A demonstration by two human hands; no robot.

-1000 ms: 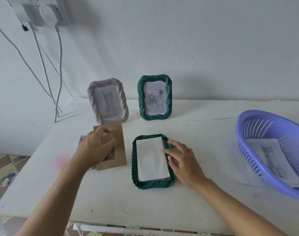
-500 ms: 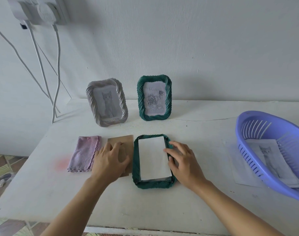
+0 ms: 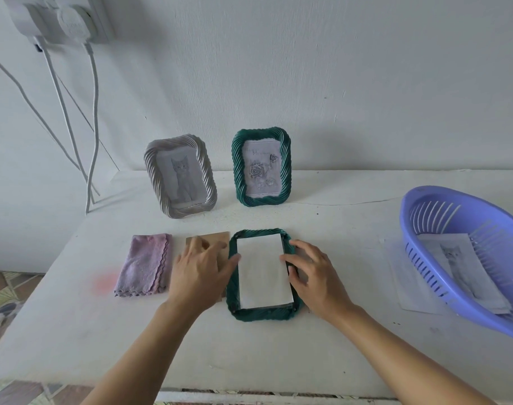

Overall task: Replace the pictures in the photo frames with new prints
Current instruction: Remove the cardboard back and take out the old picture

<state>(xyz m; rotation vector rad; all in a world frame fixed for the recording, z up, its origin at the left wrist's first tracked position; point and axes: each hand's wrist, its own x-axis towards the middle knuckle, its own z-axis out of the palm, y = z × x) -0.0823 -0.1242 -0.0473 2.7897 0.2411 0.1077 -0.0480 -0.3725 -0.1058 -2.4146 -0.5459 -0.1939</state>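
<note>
Hands (image 3: 201, 273) flanking face-down green frame (image 3: 262, 315)

Soft, fairly bright, even light. The socket (image 3: 59, 19) at eleven o'clock casts a dim shadow toward three o'clock on the wall (image 3: 337, 83). Wide-angle bending warps the basket (image 3: 454, 192) at three o'clock. Focus is sharp.
</note>
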